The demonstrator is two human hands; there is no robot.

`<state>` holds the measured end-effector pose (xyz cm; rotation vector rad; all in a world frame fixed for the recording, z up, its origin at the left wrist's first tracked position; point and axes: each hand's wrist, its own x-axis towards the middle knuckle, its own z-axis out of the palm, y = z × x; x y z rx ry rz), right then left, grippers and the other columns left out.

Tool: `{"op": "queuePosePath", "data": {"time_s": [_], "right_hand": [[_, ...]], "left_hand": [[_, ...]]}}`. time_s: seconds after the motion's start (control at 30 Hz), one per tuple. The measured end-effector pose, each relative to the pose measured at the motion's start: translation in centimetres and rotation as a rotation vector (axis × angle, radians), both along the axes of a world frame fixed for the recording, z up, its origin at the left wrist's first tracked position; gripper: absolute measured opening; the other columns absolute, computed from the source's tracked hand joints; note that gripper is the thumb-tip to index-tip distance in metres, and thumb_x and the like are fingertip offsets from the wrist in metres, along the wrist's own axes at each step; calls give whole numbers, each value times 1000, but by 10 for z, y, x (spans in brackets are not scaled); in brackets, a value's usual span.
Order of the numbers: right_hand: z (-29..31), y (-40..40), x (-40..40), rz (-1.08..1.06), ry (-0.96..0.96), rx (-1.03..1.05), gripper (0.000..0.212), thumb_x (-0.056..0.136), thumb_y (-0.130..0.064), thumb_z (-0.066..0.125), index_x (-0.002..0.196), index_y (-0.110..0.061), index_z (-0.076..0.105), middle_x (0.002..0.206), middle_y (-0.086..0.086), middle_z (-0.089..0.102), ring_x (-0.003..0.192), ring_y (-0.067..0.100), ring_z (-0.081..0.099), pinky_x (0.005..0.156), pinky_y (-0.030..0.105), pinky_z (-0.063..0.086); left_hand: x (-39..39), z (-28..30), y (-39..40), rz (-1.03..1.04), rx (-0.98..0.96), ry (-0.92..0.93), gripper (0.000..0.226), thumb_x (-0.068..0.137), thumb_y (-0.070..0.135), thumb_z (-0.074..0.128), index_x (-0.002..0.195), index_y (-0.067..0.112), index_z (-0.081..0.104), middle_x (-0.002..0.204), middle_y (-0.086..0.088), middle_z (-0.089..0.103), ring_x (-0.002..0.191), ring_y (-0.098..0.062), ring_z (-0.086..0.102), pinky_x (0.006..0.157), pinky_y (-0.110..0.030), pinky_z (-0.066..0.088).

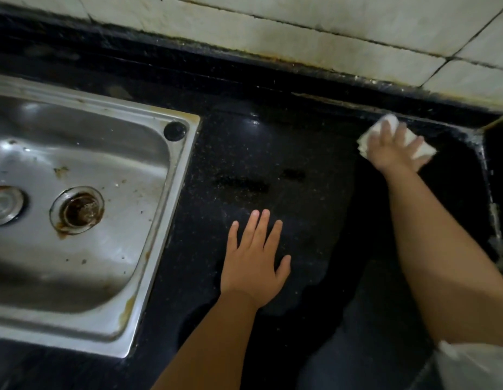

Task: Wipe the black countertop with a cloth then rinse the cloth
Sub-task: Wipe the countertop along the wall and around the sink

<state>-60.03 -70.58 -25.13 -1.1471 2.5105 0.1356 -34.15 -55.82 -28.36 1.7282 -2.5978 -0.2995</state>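
White cloth [396, 140], soft and limp, lies under right hand [392, 153], fingers spread pressing it to the table [287, 153]; best gathered mid-fold. Left hand [253, 263] rests flat, fingers spread.

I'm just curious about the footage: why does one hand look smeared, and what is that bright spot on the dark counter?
Head view: the right hand on the white cloth is motion-blurred; the left hand is sharp. Head view: the spot is light glare on the black countertop, and the steel sink shines too.
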Motion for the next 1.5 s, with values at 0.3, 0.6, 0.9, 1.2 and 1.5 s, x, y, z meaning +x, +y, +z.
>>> {"op": "queuePosePath", "data": {"time_s": [0.3,0.6,0.9,1.2,1.5], "right_hand": [[-7,-7,97,700,-79,-27,49,99,-44,14,146,-39,3,157,-10,-11,143,29,-16,112,54,-9],[-1,118,33,323,9,5,49,98,-44,17,145,-43,2,157,-13,-8,144,21,-10,114,49,-7],[-17,100,209,379,-91,-60,52,99,-44,15,148,-34,0,157,-6,-10,143,34,-11,109,61,-9],[-16,297,195,684,55,-58,51,95,-50,2,143,-41,19,148,-7,32,127,27,31,102,55,25],[1,198,259,189,-11,-42,50,99,-44,13,147,-37,1,157,-9,-9,144,29,-11,113,55,-5]], "left_hand": [[0,-2,0,-2,-3,-10,59,81,47,33,124,14,57,130,-9,56,121,-25,52,100,-44,21],[19,19,-2,-88,74,99,61,83,48,27,131,16,48,138,-8,48,130,-23,41,107,-48,26],[145,18,49,-17,-100,129,48,97,40,8,121,17,43,125,-13,59,122,-22,36,99,-40,23],[225,11,107,24,-113,114,55,96,40,2,121,18,46,124,-13,59,122,-23,35,97,-44,38],[317,2,174,160,-118,86,52,97,39,5,121,15,45,124,-15,59,122,-25,34,97,-50,38]]}}
